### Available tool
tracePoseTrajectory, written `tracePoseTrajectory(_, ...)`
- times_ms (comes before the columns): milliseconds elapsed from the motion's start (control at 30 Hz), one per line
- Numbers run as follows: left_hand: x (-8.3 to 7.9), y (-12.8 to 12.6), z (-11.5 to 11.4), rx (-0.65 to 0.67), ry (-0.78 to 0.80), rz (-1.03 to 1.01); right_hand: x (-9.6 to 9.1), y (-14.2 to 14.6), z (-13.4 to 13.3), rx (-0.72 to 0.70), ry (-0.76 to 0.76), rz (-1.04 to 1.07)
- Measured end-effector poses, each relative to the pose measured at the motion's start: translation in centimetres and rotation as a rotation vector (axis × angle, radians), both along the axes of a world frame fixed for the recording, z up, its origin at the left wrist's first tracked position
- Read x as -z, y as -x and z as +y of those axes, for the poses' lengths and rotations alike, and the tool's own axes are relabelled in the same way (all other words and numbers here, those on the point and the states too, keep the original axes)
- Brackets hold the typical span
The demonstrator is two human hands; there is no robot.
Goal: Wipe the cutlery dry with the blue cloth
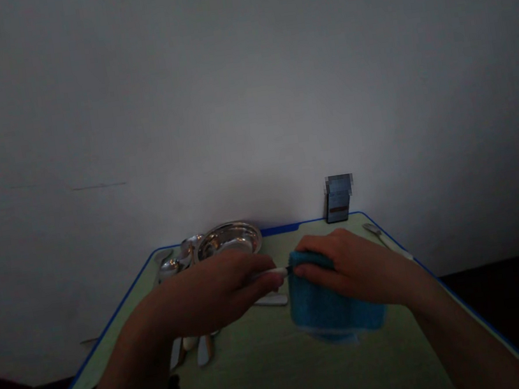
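My left hand [215, 291] is closed around the pale handle of a piece of cutlery [270, 273], which points right into a blue cloth [328, 310]. My right hand [351, 265] is closed over the top of that cloth, pinching it around the utensil's hidden end. Both hands hover just above a pale green table [275, 372] with a blue edge. Which kind of utensil it is cannot be made out.
A shiny steel bowl [230, 238] stands at the table's far edge, with several spoons [175, 261] to its left. More cutlery [204, 349] lies under my left hand. A lone spoon [381, 238] lies far right. A small dark box [337, 199] leans on the wall.
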State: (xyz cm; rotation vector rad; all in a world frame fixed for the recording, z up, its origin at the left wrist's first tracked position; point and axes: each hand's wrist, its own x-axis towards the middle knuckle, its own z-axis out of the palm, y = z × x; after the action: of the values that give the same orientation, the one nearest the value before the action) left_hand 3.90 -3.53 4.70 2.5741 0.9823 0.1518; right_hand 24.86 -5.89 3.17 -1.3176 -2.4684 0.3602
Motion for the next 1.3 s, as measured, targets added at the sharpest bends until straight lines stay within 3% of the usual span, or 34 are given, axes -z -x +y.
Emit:
tracePoseTrajectory(167,-0.2,-0.3,-0.2,-0.019,-0.047,0.108,0.3,-0.1,0.7,-0.065,0.031,0.031)
tracePoseTrajectory(600,0.0,-0.1,0.0,-0.028,0.082,0.124,0.9,-0.3,1.0,-0.097,0.102,-0.031)
tracePoseTrajectory(900,-0.1,1.3,1.2,-0.034,0.225,0.078,0.5,-0.7,1.7,-0.254,0.324,0.067)
tracePoseTrajectory(1300,0.0,-0.3,0.3,-0.041,-0.039,0.080,1.6,0.4,1.5,-0.016,-0.015,0.050)
